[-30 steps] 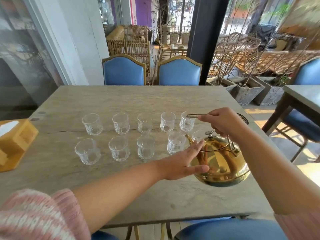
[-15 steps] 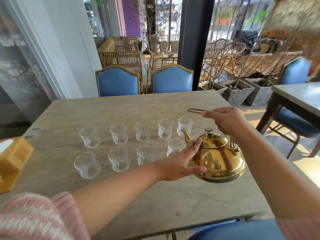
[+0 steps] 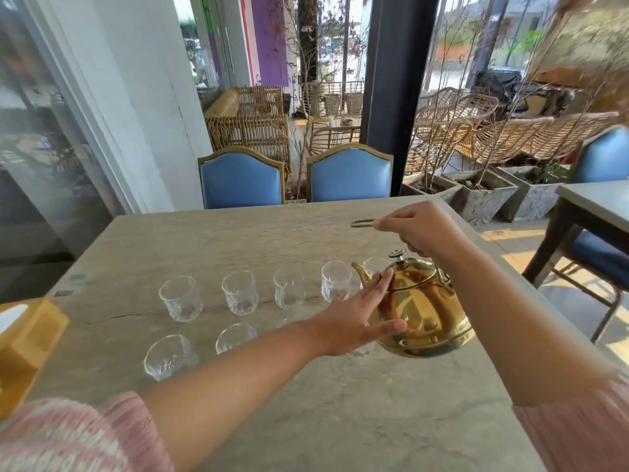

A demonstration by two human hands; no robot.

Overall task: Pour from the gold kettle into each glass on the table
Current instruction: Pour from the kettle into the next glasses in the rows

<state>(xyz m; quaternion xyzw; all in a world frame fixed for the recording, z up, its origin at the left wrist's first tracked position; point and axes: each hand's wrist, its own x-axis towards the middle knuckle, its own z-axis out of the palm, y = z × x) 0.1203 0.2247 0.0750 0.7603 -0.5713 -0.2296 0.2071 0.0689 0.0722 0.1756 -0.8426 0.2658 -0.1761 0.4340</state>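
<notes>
Right hand [image 3: 420, 229] gripping wire handle [image 3: 363, 222], keeping gold kettle [image 3: 422, 306] hanging off table [image 3: 238, 240]. Left hand [image 3: 355, 318] flat and spread wide, pressing kettle's side. Kettle riding higher than second ago, spout [image 3: 360, 272] now swinging up beside far-row glass [image 3: 336, 281]. Glasses looking empty, so guessing first pour is coming, nothing filled yet.

Two rows of glasses [image 3: 240, 296] stand across the middle of the table [image 3: 238, 233], the near row partly hidden behind the left forearm. The kettle [image 3: 422, 311] hangs above the rows' right end, toward the right edge. A wooden box [image 3: 27, 345] sits at the left edge. Two chairs [image 3: 350, 175] stand behind the far edge.
</notes>
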